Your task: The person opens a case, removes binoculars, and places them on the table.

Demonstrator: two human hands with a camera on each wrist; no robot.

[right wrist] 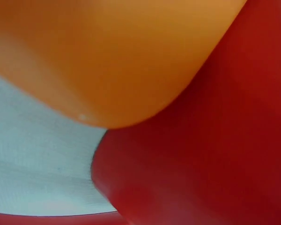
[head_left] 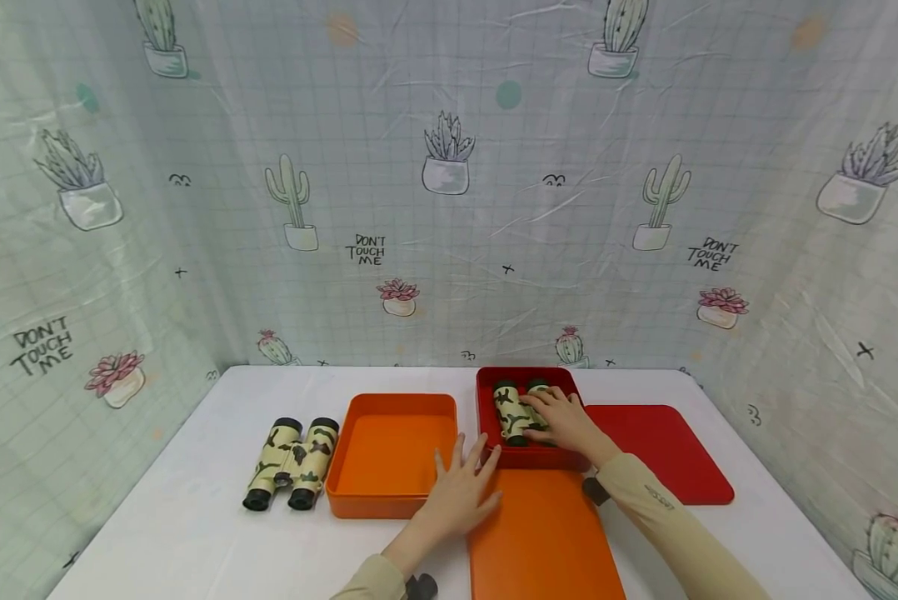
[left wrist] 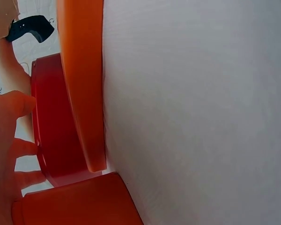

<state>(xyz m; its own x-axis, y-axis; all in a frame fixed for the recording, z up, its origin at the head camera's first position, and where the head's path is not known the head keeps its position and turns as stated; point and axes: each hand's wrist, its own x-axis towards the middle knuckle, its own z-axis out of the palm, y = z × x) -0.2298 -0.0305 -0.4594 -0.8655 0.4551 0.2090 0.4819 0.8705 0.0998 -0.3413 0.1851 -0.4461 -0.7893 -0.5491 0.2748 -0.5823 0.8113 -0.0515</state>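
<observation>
Camouflage-patterned binoculars (head_left: 508, 410) lie in a red box (head_left: 486, 457) at the back of the table. My right hand (head_left: 565, 423) rests over their right barrel, fingers spread and hiding much of it. The left hand (head_left: 455, 493) reaches to the red box's near left corner, its fingers spread and fairly straight. In the left wrist view, left fingertips (left wrist: 25, 147) meet the red box's wall (left wrist: 58, 122). Just left of that hand stands an orange box (head_left: 389, 506). The right wrist view shows no hand, only orange and red surfaces.
A second pair of camouflage binoculars (head_left: 291, 462) lies left of the orange box. A flat orange lid (head_left: 542, 533) lies in front of the red box, and a red lid (head_left: 666, 454) to its right. A cactus-print curtain (head_left: 449, 233) surrounds the white table (head_left: 187, 517).
</observation>
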